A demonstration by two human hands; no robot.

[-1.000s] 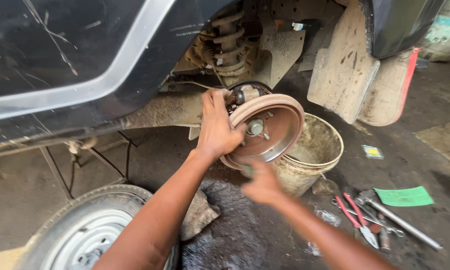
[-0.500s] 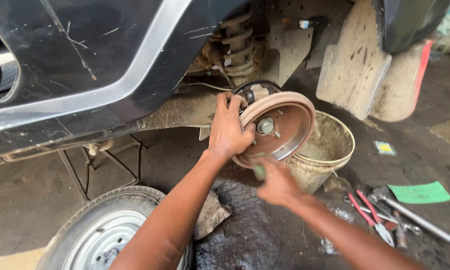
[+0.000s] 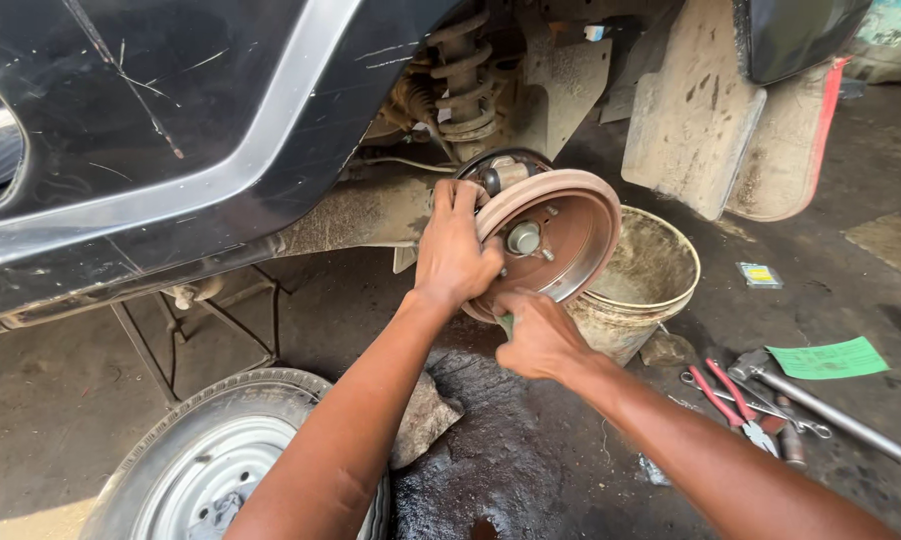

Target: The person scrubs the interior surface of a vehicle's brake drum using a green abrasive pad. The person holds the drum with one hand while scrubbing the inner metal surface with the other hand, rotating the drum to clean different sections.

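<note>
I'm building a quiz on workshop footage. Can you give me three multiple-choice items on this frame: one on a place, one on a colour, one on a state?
1. Where is the dirty bucket?
A. On the floor just behind the brake drum
B. On top of the loose wheel
C. On the car's roof

2. What colour are the handles of the pliers on the floor?
A. Blue
B. Red
C. Yellow

3. How is the left hand placed?
A. Flat on the floor
B. Holding a hammer
C. Gripping the drum's left rim

Answers:
1 A: the bucket's rim shows right behind the drum.
2 B: two red handles lie beside the metal bar.
3 C: its fingers curl over the rim, while the right hand is at the drum's lower edge.
</note>
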